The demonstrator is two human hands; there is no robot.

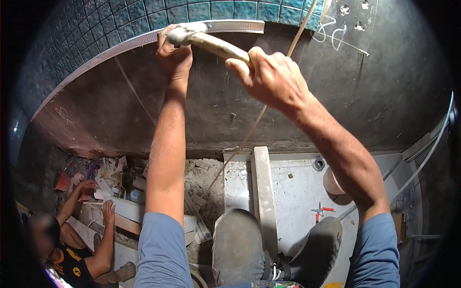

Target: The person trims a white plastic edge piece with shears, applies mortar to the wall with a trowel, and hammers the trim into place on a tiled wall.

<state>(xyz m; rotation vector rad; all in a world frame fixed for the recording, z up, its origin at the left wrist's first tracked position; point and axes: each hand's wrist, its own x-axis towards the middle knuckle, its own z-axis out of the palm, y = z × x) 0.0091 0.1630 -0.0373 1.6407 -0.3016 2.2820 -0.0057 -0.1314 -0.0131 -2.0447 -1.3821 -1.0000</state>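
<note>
A hammer (218, 47) with a pale wooden handle is gripped in my right hand (278, 79), fingers wrapped round the handle's end. The hammer's head, smeared by motion, is in front of my left hand (175, 55). My left hand is raised to the wall with curled fingers at a light metal strip (235, 26); what they pinch is hidden behind the hammer head. The strip runs in a curve along the lower edge of the teal mosaic tiles (165, 18). Below it the wall (211, 101) is dark and bare.
A thin wooden rod (254, 126) leans against the wall. Below stand a long beam (264, 192), a bucket (333, 181) and red-handled snips (321, 210) on a white surface. Rubble (204, 175) lies left. Another person (91, 254) crouches at lower left, hands among debris.
</note>
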